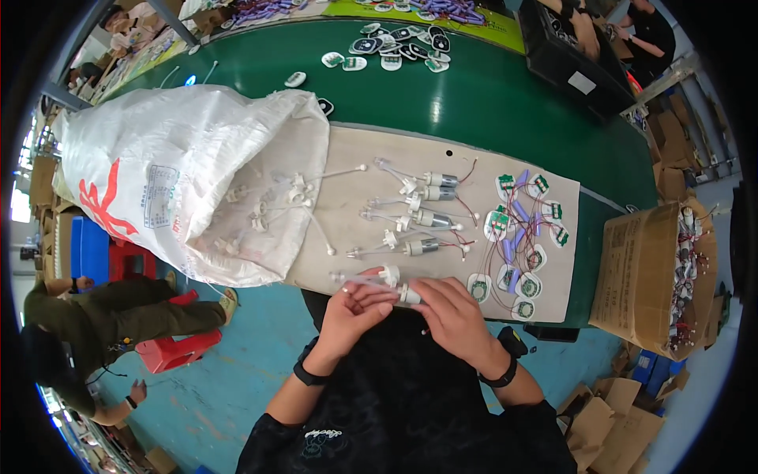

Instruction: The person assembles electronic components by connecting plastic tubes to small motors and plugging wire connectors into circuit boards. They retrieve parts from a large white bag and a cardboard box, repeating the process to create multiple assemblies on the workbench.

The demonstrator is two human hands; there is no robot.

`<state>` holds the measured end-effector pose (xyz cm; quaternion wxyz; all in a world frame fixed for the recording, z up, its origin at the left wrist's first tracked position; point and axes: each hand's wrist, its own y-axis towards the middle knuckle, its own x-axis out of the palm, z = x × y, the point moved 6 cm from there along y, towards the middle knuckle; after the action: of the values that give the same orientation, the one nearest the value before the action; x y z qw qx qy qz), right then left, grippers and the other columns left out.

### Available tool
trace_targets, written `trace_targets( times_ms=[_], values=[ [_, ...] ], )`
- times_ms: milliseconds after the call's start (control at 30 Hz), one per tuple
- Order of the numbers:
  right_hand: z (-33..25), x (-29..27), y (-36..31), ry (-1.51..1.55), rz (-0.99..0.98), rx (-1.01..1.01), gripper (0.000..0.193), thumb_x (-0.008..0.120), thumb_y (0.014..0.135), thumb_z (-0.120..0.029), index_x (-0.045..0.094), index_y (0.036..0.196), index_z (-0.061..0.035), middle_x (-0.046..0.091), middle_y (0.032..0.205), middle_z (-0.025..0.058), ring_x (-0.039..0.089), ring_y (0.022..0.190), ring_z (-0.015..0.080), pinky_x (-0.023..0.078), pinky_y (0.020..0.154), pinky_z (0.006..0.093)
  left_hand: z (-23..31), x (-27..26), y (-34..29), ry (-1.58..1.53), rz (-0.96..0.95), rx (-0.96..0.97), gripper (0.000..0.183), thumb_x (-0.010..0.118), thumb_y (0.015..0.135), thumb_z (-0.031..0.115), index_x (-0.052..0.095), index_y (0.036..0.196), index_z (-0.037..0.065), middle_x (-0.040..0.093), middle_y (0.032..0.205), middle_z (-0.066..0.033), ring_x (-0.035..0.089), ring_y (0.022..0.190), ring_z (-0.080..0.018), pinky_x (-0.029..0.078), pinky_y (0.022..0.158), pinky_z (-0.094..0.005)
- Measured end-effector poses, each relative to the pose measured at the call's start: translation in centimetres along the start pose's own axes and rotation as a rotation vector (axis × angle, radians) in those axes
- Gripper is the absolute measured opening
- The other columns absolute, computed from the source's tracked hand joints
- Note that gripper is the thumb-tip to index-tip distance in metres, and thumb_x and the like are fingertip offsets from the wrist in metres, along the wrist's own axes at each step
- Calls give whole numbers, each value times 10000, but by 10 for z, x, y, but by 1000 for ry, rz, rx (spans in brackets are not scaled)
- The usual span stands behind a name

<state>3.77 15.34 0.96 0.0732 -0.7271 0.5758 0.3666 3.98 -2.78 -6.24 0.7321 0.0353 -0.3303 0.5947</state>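
Note:
At the near edge of a beige board (347, 150), my left hand (354, 317) closes on the clear tube and white fitting of a small pump assembly (390, 276). My right hand (454, 322) grips the same assembly by its motor end, which the fingers partly cover. Just beyond lie several similar small motor pumps (434, 218) in a column, with clear tubes to the left and thin red wires to the right. Right of them are several purple cylindrical cells (519, 209) wired to green circuit boards (497, 224) on white oval covers.
A white woven sack (197, 134) lies open at left, with white tube fittings (296, 189) at its mouth. Oval covers (391, 47) pile on the green table (474, 110). A cardboard box (632, 272) of wired parts stands right. A person (87, 340) is near red stools (178, 351).

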Motion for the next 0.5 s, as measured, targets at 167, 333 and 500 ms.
trace_targets(
  times_ms=[167,333,500],
  values=[
    [38,23,-18,-110,-22,75,398,753,794,-9,679,1184,-41,642,1137,124,629,979,327,531,827,400,-30,-22,17,52,199,-249,466,528,1058,361,601,1238,-62,715,1087,-164,729,929,-242,617,793,-340],
    [48,30,2,-313,27,108,397,776,780,-51,699,1168,-77,615,1104,111,596,1017,324,506,881,415,24,-48,30,921,258,-149,408,607,1019,363,724,926,-16,714,723,-56,681,643,-103,534,545,-258],
    [46,31,0,-371,16,51,413,767,801,-76,683,1205,-71,601,1145,121,574,1055,342,483,925,442,133,-81,54,1249,712,353,323,663,975,320,733,931,8,703,720,-136,675,626,-184,516,577,-326]
  ],
)
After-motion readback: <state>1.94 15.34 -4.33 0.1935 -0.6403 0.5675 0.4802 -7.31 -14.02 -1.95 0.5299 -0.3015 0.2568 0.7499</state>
